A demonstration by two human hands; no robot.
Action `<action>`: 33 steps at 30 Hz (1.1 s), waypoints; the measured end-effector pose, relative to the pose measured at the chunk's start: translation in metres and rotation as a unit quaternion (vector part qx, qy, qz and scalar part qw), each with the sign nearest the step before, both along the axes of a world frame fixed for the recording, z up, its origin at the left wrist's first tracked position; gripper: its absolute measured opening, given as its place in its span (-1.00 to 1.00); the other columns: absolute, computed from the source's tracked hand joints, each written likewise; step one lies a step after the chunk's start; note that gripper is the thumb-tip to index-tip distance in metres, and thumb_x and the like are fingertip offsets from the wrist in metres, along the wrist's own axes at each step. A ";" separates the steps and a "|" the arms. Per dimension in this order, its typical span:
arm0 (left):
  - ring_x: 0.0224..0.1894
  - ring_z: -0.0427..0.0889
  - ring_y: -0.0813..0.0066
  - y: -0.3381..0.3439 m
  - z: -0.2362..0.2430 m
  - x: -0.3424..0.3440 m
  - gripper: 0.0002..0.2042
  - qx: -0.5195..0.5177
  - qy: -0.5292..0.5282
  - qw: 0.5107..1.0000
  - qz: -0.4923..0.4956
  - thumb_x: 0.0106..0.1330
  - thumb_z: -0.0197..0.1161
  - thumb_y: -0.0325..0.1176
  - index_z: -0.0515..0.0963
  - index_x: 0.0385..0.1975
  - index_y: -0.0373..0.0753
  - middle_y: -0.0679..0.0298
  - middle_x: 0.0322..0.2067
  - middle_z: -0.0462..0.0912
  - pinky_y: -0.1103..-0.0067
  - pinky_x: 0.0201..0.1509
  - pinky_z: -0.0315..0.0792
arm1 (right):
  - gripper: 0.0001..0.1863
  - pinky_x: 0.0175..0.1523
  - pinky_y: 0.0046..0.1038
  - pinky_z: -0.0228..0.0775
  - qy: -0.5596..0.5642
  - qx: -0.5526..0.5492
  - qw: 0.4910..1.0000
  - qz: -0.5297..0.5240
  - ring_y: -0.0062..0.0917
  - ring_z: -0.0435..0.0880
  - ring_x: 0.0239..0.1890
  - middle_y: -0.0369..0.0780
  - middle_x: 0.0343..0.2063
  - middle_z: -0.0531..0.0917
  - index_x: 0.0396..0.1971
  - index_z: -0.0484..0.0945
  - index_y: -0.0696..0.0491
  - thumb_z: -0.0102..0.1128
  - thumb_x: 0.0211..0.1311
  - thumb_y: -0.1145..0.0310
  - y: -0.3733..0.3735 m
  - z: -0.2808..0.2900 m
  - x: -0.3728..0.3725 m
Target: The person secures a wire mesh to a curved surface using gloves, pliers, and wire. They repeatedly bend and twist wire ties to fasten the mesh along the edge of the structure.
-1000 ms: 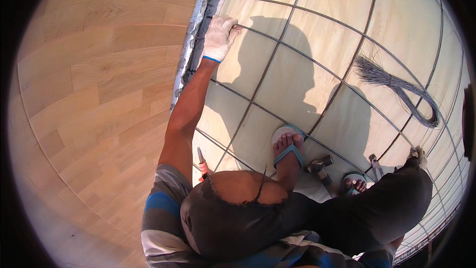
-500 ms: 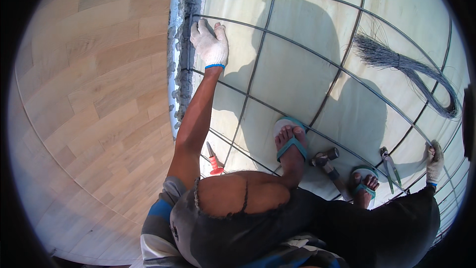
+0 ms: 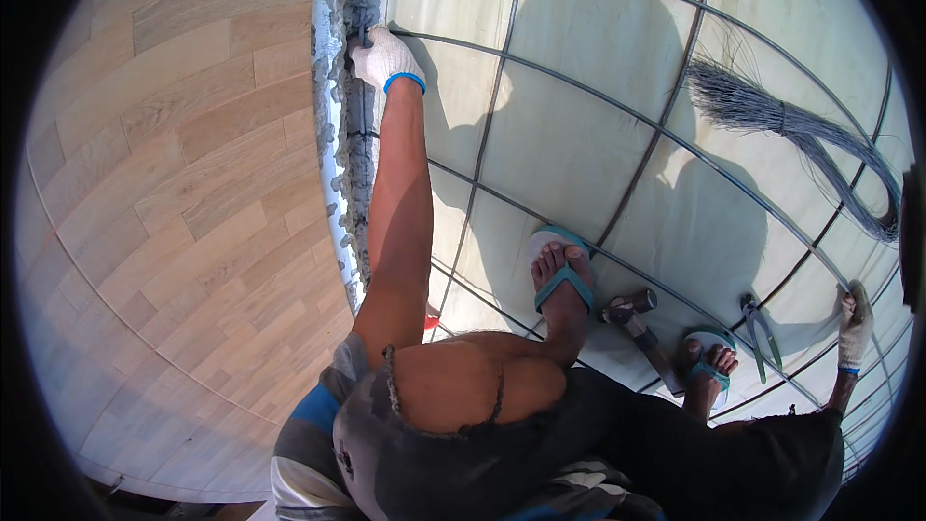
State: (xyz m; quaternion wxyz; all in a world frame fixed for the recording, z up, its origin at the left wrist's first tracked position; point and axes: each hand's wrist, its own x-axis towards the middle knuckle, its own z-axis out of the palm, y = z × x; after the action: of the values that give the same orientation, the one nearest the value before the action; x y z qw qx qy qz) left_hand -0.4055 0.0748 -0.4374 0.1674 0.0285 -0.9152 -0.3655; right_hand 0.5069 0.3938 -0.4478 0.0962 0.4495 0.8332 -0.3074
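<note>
My left hand point(image 3: 388, 60), in a white knit glove with a blue cuff, is closed at the left end of a long thin steel rod point(image 3: 584, 87), beside the rough concrete edge point(image 3: 333, 135). Its fingertips are partly hidden against that edge. The rod curves across the pale panels to the far right. There my right hand point(image 3: 855, 330), gloved too, is closed around the same rod. Other rods cross beneath it in a wide grid. Between my feet lies a hammer point(image 3: 632, 314), and pliers with green handles point(image 3: 761, 333) lie near my right foot.
A bundle of thin tie wire point(image 3: 791, 125), bound in the middle, lies on the grid at the right. Wood-look tiles point(image 3: 193, 183) cover the left side beyond the concrete edge. A bit of a red tool handle point(image 3: 431, 318) shows beside my left forearm.
My left hand has moved left to the concrete edge, and its spread fingers have closed at the rod's end. My right hand stays on the rod. My left forearm now hides most of the red-handled tool.
</note>
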 end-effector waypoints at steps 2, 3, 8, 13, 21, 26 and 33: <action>-0.20 0.71 -0.03 -0.010 -0.002 -0.024 -0.63 0.103 -0.023 0.994 0.038 0.37 0.26 -0.27 0.59 -0.09 -0.54 -0.13 -0.22 0.72 0.21 -0.06 0.58 | -0.64 0.19 -0.39 0.60 0.002 -0.049 0.998 -0.025 -0.34 0.75 0.01 0.00 0.06 0.72 0.19 0.58 0.25 0.15 0.44 0.58 0.003 -0.001 -0.010; -0.28 0.71 0.07 -0.018 -0.001 -0.036 -0.69 0.156 -0.035 0.986 0.056 0.38 0.27 -0.30 0.60 -0.13 -0.51 -0.04 -0.29 0.73 0.26 -0.16 0.60 | -0.63 0.17 -0.39 0.61 0.013 -0.046 0.998 -0.027 -0.35 0.75 0.00 -0.01 0.06 0.72 0.19 0.59 0.25 0.14 0.43 0.59 0.003 -0.004 -0.012; -0.61 0.40 0.57 -0.030 0.003 -0.033 -0.91 0.317 -0.177 0.932 -0.010 0.40 0.25 -0.38 0.56 -0.31 -0.25 0.34 -0.54 0.49 0.56 -0.57 0.25 | -0.65 0.10 -0.41 0.62 -0.001 0.026 0.999 0.041 -0.40 0.75 -0.05 -0.05 0.05 0.73 0.17 0.61 0.25 0.11 0.45 0.59 0.004 -0.005 0.000; -0.62 0.38 0.61 -0.033 -0.002 -0.030 -0.91 0.321 -0.145 0.932 -0.085 0.42 0.24 -0.38 0.59 -0.31 -0.23 0.37 -0.58 0.50 0.62 -0.54 0.26 | -0.66 0.11 -0.38 0.59 -0.006 -0.040 0.999 -0.003 -0.36 0.73 0.00 -0.06 0.09 0.71 0.17 0.59 0.23 0.12 0.51 0.43 0.011 -0.005 0.012; -0.54 0.43 0.64 -0.053 0.009 -0.024 -0.83 0.215 -0.177 0.948 -0.157 0.47 0.21 -0.31 0.63 -0.33 -0.24 0.38 -0.56 0.55 0.65 -0.43 0.29 | -0.69 0.10 -0.42 0.54 0.080 -0.013 0.994 -0.072 -0.40 0.70 -0.04 -0.13 -0.06 0.73 0.12 0.60 0.15 0.08 0.55 0.32 -0.017 0.015 -0.046; -0.51 0.43 0.64 -0.048 -0.001 -0.018 -0.79 0.218 -0.158 0.948 -0.173 0.48 0.18 -0.29 0.63 -0.33 -0.28 0.38 -0.55 0.54 0.64 -0.37 0.27 | -0.62 0.14 -0.41 0.51 -0.003 0.030 1.000 0.000 -0.33 0.63 0.05 -0.08 0.09 0.60 0.27 0.55 0.11 0.12 0.51 0.51 -0.021 0.024 -0.041; -0.48 0.44 0.60 -0.050 -0.003 -0.023 -0.74 0.181 -0.130 0.956 -0.190 0.52 0.11 -0.32 0.62 -0.36 -0.33 0.37 -0.54 0.54 0.57 -0.32 0.32 | -0.68 0.18 -0.29 0.53 0.003 0.182 0.983 -0.028 -0.20 0.67 0.11 -0.04 0.05 0.67 0.19 0.62 0.08 0.16 0.51 0.49 -0.036 0.036 -0.115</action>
State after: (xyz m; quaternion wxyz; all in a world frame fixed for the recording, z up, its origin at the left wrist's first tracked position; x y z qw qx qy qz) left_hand -0.4281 0.0245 -0.4403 -0.0333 -0.0689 -0.8361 -0.5432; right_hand 0.3922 0.3576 -0.4123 0.0023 0.4815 0.8627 -0.1546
